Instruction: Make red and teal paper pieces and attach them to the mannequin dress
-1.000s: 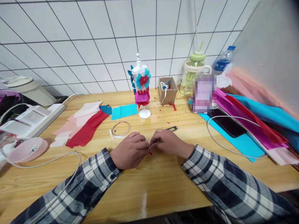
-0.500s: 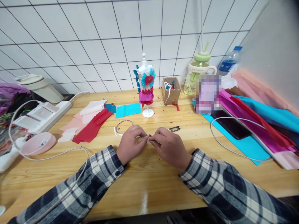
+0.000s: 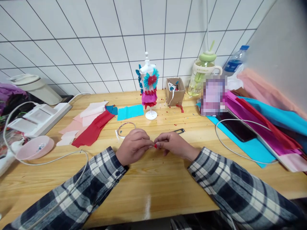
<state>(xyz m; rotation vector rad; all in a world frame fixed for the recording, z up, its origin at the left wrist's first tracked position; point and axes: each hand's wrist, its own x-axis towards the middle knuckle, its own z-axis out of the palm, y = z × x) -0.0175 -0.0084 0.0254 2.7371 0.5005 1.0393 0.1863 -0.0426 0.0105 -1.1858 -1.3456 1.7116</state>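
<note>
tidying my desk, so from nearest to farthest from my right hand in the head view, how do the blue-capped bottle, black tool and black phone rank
From the right hand:
1. Black tool: just beyond the hand, partly hidden by it.
2. Black phone: off to the right.
3. Bottle: far right, back by the wall.

2 hands meet at a red scrap.

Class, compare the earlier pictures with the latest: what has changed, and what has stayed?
The small red piece first hung below the fingertips; it is now higher, at the thumb of the right hand. The left hand no longer shows the finger-and-thumb gap seen midway. The dress form and cardboard box stayed put.
</note>
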